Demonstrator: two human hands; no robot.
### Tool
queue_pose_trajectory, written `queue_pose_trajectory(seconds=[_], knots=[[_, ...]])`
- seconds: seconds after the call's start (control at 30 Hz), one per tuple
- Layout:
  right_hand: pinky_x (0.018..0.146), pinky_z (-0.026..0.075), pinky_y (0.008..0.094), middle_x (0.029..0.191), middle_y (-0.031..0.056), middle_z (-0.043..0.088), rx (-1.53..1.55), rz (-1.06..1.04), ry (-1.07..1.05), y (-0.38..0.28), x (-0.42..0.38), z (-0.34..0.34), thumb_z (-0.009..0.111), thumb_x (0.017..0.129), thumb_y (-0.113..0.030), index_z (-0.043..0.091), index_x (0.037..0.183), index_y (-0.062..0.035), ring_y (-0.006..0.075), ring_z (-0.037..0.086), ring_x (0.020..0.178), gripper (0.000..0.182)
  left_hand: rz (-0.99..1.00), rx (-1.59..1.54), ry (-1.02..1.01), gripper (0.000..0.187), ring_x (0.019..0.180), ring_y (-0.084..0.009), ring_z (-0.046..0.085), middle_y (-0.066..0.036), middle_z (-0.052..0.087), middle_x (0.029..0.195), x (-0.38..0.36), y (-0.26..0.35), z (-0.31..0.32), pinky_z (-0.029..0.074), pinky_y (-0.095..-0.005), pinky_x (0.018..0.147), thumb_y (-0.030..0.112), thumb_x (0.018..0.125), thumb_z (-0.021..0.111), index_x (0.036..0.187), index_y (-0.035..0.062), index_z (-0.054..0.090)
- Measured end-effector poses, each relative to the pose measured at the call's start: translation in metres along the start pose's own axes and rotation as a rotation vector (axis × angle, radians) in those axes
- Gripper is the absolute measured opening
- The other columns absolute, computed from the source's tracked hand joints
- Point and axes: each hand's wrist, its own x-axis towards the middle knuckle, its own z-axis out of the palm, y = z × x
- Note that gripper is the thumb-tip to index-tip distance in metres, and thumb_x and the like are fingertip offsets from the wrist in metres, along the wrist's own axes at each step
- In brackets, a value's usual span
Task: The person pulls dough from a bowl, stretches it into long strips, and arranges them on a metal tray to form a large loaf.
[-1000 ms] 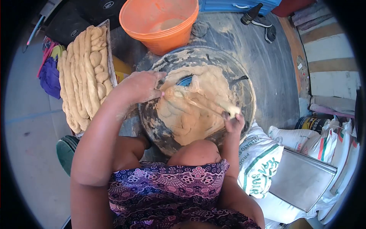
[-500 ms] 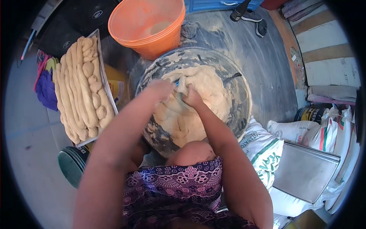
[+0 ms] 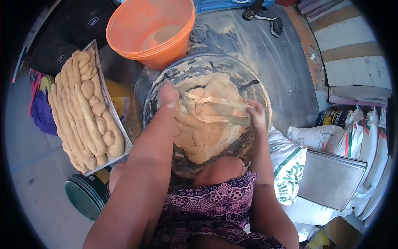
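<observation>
While the right hand [image 3: 256,111] grips a stretched dough strip [image 3: 224,101] in curled fingers, the left hand [image 3: 168,95] sits near its other end, fingers too blurred to tell, the strip spanning the soft dough [image 3: 201,145] in the basin [image 3: 226,62].

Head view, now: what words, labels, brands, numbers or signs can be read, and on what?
White sack beside the basin: "SU" in large green letters, apparently; the rest is distorted by folds.
Too small or blurred to read:
yellow container
black bucket, yellow print
bottle
oval badges
rear sacks, coloured print
</observation>
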Motion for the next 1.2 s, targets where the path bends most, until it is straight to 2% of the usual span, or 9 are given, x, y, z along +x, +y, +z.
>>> queue_pose_trajectory(seconds=[0.13,0.27,0.4,0.47,0.53,0.67,0.77,0.83,1.2], knots=[[0.076,0.047,0.0272,0.089,0.0061,0.059,0.417,0.074,-0.001,-0.046,-0.028,-0.013,0.056,0.070,0.004,0.055,0.095,-0.0051,0.0175,0.059,0.082,0.027,0.574,-0.138,-0.093,0.040,0.105,-0.0349,0.052,-0.020,0.057,0.111,-0.009,0.009,0.031,0.041,-0.0388,0.090,0.023,0.072,0.064,0.108,0.0057,0.058],[0.069,0.049,0.0274,0.083,0.0063,0.057,0.545,-0.104,-0.066,-0.070,-0.037,-0.023,0.054,0.071,0.002,0.052,0.092,-0.0056,0.0165,0.058,0.076,0.022,0.626,0.095,-0.239,0.050,0.115,-0.0342,0.045,-0.016,0.049,0.125,-0.045,0.021,0.058,0.035,-0.0380,0.098,0.020,0.070,0.065,0.117,0.0057,0.054],[0.076,0.049,0.0341,0.091,0.0109,0.059,0.553,-0.111,0.105,-0.020,-0.012,-0.073,0.058,0.073,-0.007,0.055,0.098,-0.0036,0.0238,0.059,0.084,0.026,0.334,0.122,-0.306,0.063,0.122,-0.0338,0.039,-0.016,0.038,0.136,-0.044,-0.028,0.086,0.032,-0.0391,0.102,0.017,0.070,0.063,0.129,0.0070,0.042],[0.084,0.046,0.0411,0.106,0.0190,0.056,-1.186,-0.400,0.346,-0.003,0.000,-0.068,0.064,0.073,-0.016,0.055,0.112,-0.0069,0.0332,0.055,0.097,0.041,0.292,0.175,-0.231,0.067,0.123,-0.0337,0.038,-0.017,0.035,0.138,-0.049,-0.029,0.083,0.032,-0.0392,0.102,0.016,0.071,0.062,0.132,0.0069,0.038],[0.094,0.038,0.0418,0.120,0.0196,0.049,-0.970,-0.364,0.120,-0.015,-0.005,-0.011,0.067,0.073,-0.021,0.053,0.122,-0.0152,0.0357,0.048,0.109,0.052,0.434,0.227,-0.493,0.068,0.126,-0.0330,0.036,-0.020,0.034,0.137,-0.071,-0.014,0.079,0.033,-0.0384,0.102,0.013,0.071,0.060,0.134,0.0050,0.035],[0.099,0.035,0.0392,0.121,0.0185,0.050,-0.845,-0.369,-0.578,0.065,-0.012,0.094,0.066,0.067,-0.005,0.046,0.126,-0.0084,0.0330,0.045,0.115,0.062,0.570,0.164,-0.248,0.063,0.120,-0.0330,0.041,-0.016,0.042,0.131,-0.111,-0.032,0.121,0.033,-0.0425,0.100,0.012,0.070,0.060,0.129,0.0052,0.039],[0.093,0.041,0.0392,0.118,0.0171,0.053,-1.142,-0.564,-0.443,0.052,-0.042,0.121,0.063,0.070,-0.010,0.044,0.129,-0.0094,0.0329,0.052,0.108,0.061,0.390,0.122,-0.382,0.041,0.116,-0.0236,0.045,-0.008,0.049,0.123,-0.106,-0.035,0.114,0.032,-0.0435,0.097,0.016,0.079,0.051,0.119,0.0086,0.049],[0.086,0.045,0.0387,0.113,0.0152,0.057,-1.128,-0.157,-0.610,0.052,-0.029,0.104,0.059,0.074,-0.018,0.050,0.124,-0.0114,0.0320,0.057,0.098,0.052,0.449,0.410,-0.417,0.051,0.110,-0.0252,0.049,-0.009,0.051,0.116,-0.106,-0.023,0.078,0.036,-0.0448,0.089,0.016,0.066,0.066,0.114,0.0110,0.050],[0.080,0.047,0.0379,0.094,0.0204,0.061,-1.012,0.084,-0.554,0.038,0.003,0.004,0.060,0.071,-0.023,0.065,0.099,-0.0046,0.0323,0.059,0.090,0.034,0.034,0.360,-0.369,0.022,0.101,-0.0260,0.054,-0.006,0.059,0.104,-0.059,-0.027,0.072,0.040,-0.0439,0.081,0.019,0.078,0.052,0.095,0.0139,0.065]])
